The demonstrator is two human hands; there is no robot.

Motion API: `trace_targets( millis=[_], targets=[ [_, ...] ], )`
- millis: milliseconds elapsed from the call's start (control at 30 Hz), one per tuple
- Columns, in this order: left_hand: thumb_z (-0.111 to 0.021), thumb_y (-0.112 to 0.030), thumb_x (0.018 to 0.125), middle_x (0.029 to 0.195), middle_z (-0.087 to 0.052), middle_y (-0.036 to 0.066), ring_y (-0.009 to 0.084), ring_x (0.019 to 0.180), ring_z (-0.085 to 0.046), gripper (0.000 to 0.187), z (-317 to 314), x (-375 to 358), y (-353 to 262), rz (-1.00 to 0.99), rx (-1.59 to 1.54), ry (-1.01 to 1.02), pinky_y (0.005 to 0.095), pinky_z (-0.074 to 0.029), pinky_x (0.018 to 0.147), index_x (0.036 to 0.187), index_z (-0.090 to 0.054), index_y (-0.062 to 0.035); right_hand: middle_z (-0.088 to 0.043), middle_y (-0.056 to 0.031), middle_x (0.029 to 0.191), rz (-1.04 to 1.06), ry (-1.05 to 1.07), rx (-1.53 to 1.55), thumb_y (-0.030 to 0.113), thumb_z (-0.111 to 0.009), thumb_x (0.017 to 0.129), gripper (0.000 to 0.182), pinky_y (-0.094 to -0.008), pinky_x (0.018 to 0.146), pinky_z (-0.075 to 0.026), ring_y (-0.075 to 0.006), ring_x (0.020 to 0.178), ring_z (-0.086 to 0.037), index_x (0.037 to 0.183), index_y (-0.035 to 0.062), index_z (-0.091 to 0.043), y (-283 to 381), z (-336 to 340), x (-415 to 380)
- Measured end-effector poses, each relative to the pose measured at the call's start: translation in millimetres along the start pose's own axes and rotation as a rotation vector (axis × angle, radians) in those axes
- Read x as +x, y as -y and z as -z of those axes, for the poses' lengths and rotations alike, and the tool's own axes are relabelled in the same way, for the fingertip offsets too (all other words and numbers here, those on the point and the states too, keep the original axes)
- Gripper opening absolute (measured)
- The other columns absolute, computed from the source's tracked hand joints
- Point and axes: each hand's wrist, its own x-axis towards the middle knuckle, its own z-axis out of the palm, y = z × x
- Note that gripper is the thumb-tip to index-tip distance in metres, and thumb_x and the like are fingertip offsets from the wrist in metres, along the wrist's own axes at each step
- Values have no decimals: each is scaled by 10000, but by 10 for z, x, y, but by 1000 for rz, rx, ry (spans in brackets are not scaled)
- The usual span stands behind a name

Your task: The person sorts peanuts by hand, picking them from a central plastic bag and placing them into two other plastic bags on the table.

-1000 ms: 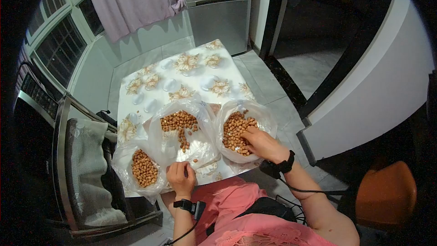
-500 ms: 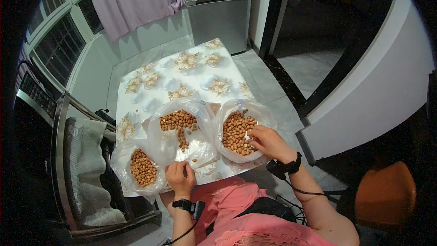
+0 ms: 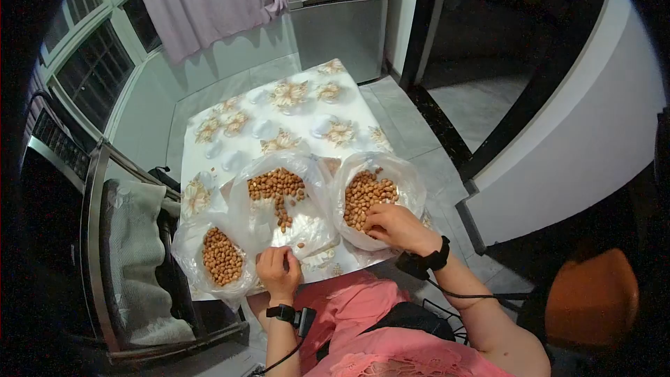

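Three clear plastic bags holding round brown nuts lie open on the table. My right hand [image 3: 399,228] is over the right bag [image 3: 412,180], its bent fingers touching the nuts [image 3: 364,197]; what they grip is hidden. At the front edge of the middle bag [image 3: 246,218], my left hand [image 3: 279,272] is closed with its fingers curled, and I cannot see what is in it. One loose nut [image 3: 301,245] lies just beyond its fingertips. More nuts [image 3: 276,185] are heaped in the back of the middle bag. The left bag [image 3: 187,237] holds a smaller pile [image 3: 222,258].
A flowered cloth covers the table [image 3: 244,108]. Behind it stand a grey fridge [image 3: 338,35] and a lilac curtain [image 3: 206,7]. To the left is a rack with a grey cloth [image 3: 129,258]; an orange chair [image 3: 592,297] is at the right.
My right hand has moved left and slightly towards me within the right bag, down into the nuts' near side. My left hand stays in nearly the same place.
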Motion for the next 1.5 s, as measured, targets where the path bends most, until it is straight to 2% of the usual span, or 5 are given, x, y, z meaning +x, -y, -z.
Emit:
trace_targets(
  millis=[300, 533, 700, 1033, 1500],
  targets=[
    [-663, -50, 758, 765, -608, 76, 293, 740, -612, 71, -16, -3, 1, -6, -2, -20, 426, -465, 723, 822, -644, -72, -649, -100, 943, -147, -14, -83, 116, -734, 807, 142, -419, 789, -534, -318, 901, -656, 935, 54, -725, -26, 137, -137],
    [-666, -37, 755, 769, -609, 75, 289, 736, -613, 84, -22, -12, 24, -20, 3, -18, 421, -465, 713, 829, -647, -72, -640, -81, 1019, -4, 0, 8, 107, -751, 800, 157, -407, 844, -525, -300, 985, -644, 952, 76, -731, 82, 15, -68],
    [-667, -32, 754, 770, -610, 76, 287, 739, -615, 91, -7, -4, 13, -14, -2, -17, 423, -466, 710, 833, -647, -72, -651, -60, 996, -165, -93, -199, 96, -763, 780, 176, -387, 791, -541, -282, 940, -662, 956, 97, -750, -1, 84, -97],
    [-669, -48, 759, 784, -615, 83, 304, 751, -618, 84, -9, -12, 10, -1, -8, -4, 429, -467, 720, 836, -649, -76, -677, -75, 949, -258, -96, -166, 131, -750, 813, 133, -400, 768, -544, -299, 893, -669, 936, 81, -754, -78, 301, -202],
    [-666, -40, 754, 755, -596, 81, 300, 726, -607, 69, -5, 10, -11, -3, 1, -22, 422, -462, 705, 811, -645, -73, -661, -105, 914, -66, -85, -146, 141, -718, 804, 148, -427, 757, -537, -327, 878, -668, 930, 63, -715, 5, -15, 69]
  ],
)
